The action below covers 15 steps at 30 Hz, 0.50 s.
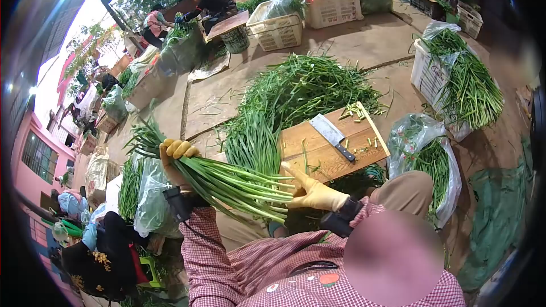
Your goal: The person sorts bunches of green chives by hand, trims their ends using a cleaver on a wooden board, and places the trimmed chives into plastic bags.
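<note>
My left hand [180, 153], in a yellow glove, is wrapped round a bunch of long green stalks [233, 185] near its leafy end. The pale cut ends point right, toward my right hand [313, 190], also gloved in yellow. Its fingers are spread beside those ends, with thumb and forefinger apart. A cleaver [331, 136] with a dark handle lies on the wooden board [293, 148], among short cut pieces [355, 112]. Behind and left of the board spreads a large heap of green stalks [301, 88].
A white crate [429, 77] piled with greens stands at the right, above a clear plastic bag [418, 136] of greens. Another bag [153, 193] is left of me. A co-worker in dark clothes [114, 256] sits at lower left; other people sit among crates farther back.
</note>
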{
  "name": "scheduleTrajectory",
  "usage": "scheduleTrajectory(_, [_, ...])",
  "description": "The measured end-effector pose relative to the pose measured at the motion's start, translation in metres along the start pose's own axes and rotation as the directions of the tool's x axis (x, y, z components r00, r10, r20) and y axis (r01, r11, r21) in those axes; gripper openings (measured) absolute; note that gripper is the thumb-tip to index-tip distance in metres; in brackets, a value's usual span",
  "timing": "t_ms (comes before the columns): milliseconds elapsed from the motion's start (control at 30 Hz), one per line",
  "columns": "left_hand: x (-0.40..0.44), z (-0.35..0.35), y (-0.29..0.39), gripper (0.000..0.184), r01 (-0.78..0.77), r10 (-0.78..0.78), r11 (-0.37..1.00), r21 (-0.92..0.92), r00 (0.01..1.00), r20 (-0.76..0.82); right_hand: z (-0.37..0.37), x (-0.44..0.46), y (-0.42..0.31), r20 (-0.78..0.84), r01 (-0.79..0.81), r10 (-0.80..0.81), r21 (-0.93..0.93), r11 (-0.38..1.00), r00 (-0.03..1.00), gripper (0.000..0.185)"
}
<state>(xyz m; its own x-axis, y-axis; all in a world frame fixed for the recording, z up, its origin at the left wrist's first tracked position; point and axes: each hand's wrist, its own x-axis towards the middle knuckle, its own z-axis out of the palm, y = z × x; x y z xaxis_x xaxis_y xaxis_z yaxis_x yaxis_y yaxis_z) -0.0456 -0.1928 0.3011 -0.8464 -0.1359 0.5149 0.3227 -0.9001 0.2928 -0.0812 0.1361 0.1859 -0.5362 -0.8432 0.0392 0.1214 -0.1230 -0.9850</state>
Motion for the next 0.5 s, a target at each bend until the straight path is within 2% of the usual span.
scheduleTrajectory(33, [0.001,-0.001,-0.002,0.019,0.006,-0.006,1.0,-0.005,1.0,-0.012,0.0,0.011,0.012,-0.007,0.089,-0.088,0.123,0.988,0.996,0.092])
scheduleTrajectory(67, [0.003,-0.002,-0.006,0.02,0.005,-0.005,0.999,-0.032,1.0,0.016,-0.002,0.021,0.022,0.057,0.034,-0.036,0.038,0.999,0.998,0.086])
scheduleTrajectory(100, [0.003,-0.003,-0.007,0.02,0.004,-0.004,1.0,-0.009,1.0,-0.001,0.005,0.026,0.025,0.114,-0.022,-0.033,0.448,0.894,0.993,0.073])
scheduleTrajectory(167, [0.004,-0.006,-0.005,0.02,-0.001,0.002,0.999,0.04,1.0,-0.031,0.01,0.023,0.027,0.05,-0.038,0.02,0.385,0.922,0.999,0.041])
scheduleTrajectory(233, [0.006,-0.008,0.001,0.022,-0.012,0.014,0.999,0.043,0.999,-0.048,-0.004,0.012,0.033,0.034,-0.114,0.111,0.08,0.99,0.993,0.018])
scheduleTrajectory(267, [0.005,-0.007,0.003,0.023,-0.032,0.035,0.998,0.049,0.998,-0.055,-0.009,0.001,0.028,-0.033,-0.101,0.098,-0.115,0.988,0.995,0.022])
scheduleTrajectory(300, [0.002,-0.006,0.006,0.023,-0.051,0.055,0.997,0.056,0.996,-0.068,-0.024,-0.004,0.048,0.012,-0.25,0.266,-0.303,0.92,0.964,0.03])
scheduleTrajectory(333, [0.001,-0.01,0.01,0.024,-0.062,0.066,0.996,0.065,0.997,-0.051,-0.034,-0.016,0.07,0.087,-0.203,0.315,-0.6,0.774,0.945,0.039])
scheduleTrajectory(367, [0.002,-0.012,0.012,0.024,-0.064,0.066,0.996,0.061,0.997,-0.027,-0.039,-0.026,0.084,0.138,-0.106,0.383,-0.828,0.55,0.913,0.052])
scheduleTrajectory(433, [-0.001,-0.015,0.015,0.024,-0.062,0.062,0.997,0.056,0.998,0.004,-0.031,-0.042,0.069,-0.05,-0.179,0.264,-0.852,0.492,0.963,0.068])
scheduleTrajectory(467, [-0.003,-0.013,0.014,0.024,-0.095,0.101,0.989,0.114,0.994,-0.051,-0.026,-0.04,0.04,-0.055,-0.196,0.217,-0.682,0.705,0.975,0.064])
scheduleTrajectory(500, [-0.003,-0.015,0.012,0.023,-0.116,0.122,0.989,0.095,0.99,-0.065,-0.016,-0.037,0.009,-0.007,-0.251,0.274,-0.423,0.87,0.962,0.053])
